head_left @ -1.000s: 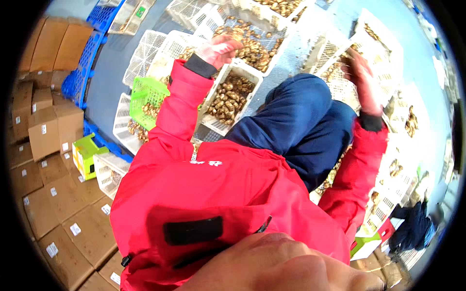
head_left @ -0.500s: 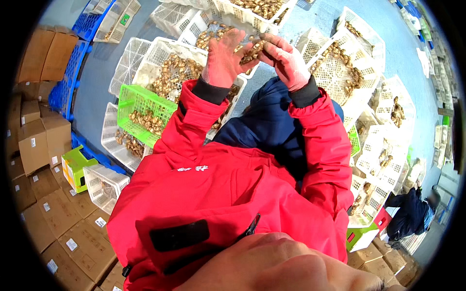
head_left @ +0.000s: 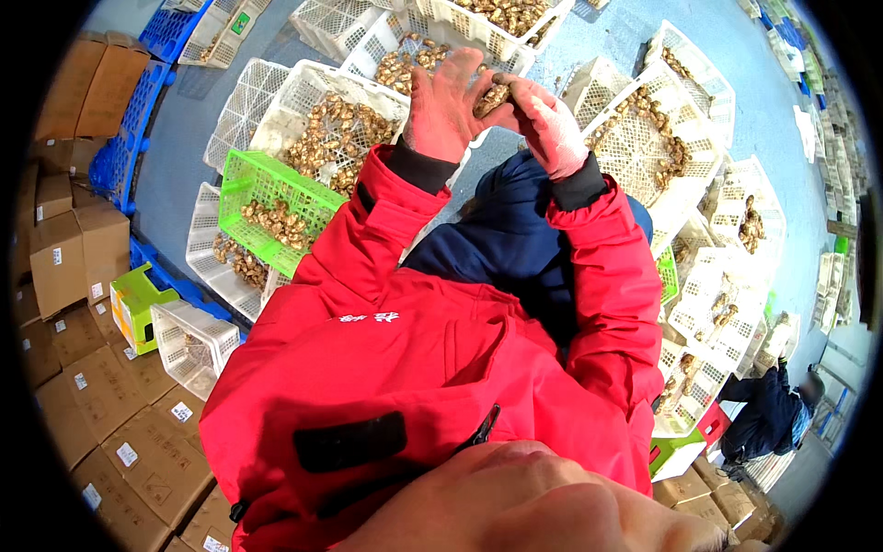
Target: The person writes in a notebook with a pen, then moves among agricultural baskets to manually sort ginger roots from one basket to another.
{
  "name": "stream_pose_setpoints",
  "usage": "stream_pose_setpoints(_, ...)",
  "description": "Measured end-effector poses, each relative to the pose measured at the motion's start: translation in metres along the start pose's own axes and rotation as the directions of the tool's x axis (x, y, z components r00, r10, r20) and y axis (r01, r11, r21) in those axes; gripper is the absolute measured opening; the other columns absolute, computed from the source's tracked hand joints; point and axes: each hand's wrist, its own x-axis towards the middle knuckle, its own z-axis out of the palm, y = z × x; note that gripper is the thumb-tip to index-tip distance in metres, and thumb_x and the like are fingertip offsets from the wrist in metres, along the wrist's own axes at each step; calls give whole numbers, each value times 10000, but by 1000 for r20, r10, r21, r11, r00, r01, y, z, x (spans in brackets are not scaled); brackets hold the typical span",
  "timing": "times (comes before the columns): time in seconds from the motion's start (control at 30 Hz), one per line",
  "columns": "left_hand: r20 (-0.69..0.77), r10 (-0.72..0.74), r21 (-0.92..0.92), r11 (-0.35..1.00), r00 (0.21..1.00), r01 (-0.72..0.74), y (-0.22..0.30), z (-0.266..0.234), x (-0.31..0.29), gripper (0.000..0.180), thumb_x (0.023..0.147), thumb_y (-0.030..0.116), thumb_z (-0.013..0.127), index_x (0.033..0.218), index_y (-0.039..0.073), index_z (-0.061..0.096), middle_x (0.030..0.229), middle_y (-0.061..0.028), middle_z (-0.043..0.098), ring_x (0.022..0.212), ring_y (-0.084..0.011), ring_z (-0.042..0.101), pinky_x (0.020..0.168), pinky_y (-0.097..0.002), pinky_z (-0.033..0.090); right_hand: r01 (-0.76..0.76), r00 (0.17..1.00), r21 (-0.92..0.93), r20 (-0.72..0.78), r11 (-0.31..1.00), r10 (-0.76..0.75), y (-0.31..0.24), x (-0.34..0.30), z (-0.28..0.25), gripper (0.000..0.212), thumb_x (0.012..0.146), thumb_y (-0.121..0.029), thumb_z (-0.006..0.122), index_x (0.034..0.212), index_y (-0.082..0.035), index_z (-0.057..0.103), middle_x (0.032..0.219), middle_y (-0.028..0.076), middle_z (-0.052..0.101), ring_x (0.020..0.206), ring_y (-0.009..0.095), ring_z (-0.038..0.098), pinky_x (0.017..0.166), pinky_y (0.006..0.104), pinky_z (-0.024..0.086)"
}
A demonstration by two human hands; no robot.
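Both hands are raised together in front of the dark blue knees (head_left: 524,216). The right hand (head_left: 549,124) is gripping one brown, knobbly piece (head_left: 492,99) between its thumb and fingers. The left hand (head_left: 448,110) is open, its fingers spread just beside this piece; whether they touch it, one cannot tell. Near the left sleeve (head_left: 354,230) stands a green basket (head_left: 296,189) with similar pieces inside, and behind it a white basket (head_left: 283,109) with more. To the right, a white tray (head_left: 635,152) has such pieces along its side.
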Motion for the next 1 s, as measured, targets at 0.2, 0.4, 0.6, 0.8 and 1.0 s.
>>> stream_pose_setpoints(0.2, -45, -21, -88, 996, 999, 17, -9, -5, 4, 579, 835, 513, 458, 1259, 126, 385, 1270, -39, 403, 1155, -209, 390, 940, -464, 344, -59, 998, 92, 7, 994, 58, 1, -1, -4, 455, 929, -322, 370, 1207, 32, 433, 1061, 109, 548, 927, 155, 539, 831, 278, 422)
stream_pose_setpoints(0.4, -4, 41, 681, 732, 999, -27, -22, -47, -4, 444, 806, 7, 543, 1225, 23, 397, 1153, -89, 485, 1003, -194, 519, 778, -331, 481, -82, 994, -535, 20, 841, 110, -3, -3, -9, 370, 899, -252, 449, 1188, -23, 483, 957, 44, 597, 817, 113, 561, 705, 234, 459)
stream_pose_setpoints(0.6, -350, 135, 729, 661, 927, 179, 61, -105, -22, 450, 791, -47, 515, 1223, -1, 399, 1171, -148, 483, 975, -251, 551, 729, -335, 517, 146, 938, -553, -186, 820, -292, -94, -45, -103, 350, 886, -243, 474, 1156, -23, 509, 990, 76, 604, 831, 144, 599, 732, 258, 479)
stream_pose_setpoints(0.8, -438, 275, 735, 658, 856, 165, 107, -177, -33, 459, 764, -112, 476, 1200, 26, 441, 1057, -141, 538, 874, -250, 586, 698, -382, 533, 203, 401, -164, -886, 965, -235, -106, -218, -339, 343, 901, -277, 427, 1141, -35, 461, 999, 131, 585, 880, 234, 589, 738, 316, 491)
stream_pose_setpoints(1.0, -586, 295, 729, 599, 755, 332, 130, -242, -40, 489, 749, -129, 433, 1206, 43, 424, 877, -151, 557, 749, -264, 598, 666, -415, 535, 91, 256, 19, -967, 996, -5, -31, -348, -423, 331, 868, -332, 485, 1085, -83, 464, 928, 115, 603, 776, 225, 614, 592, 285, 531)
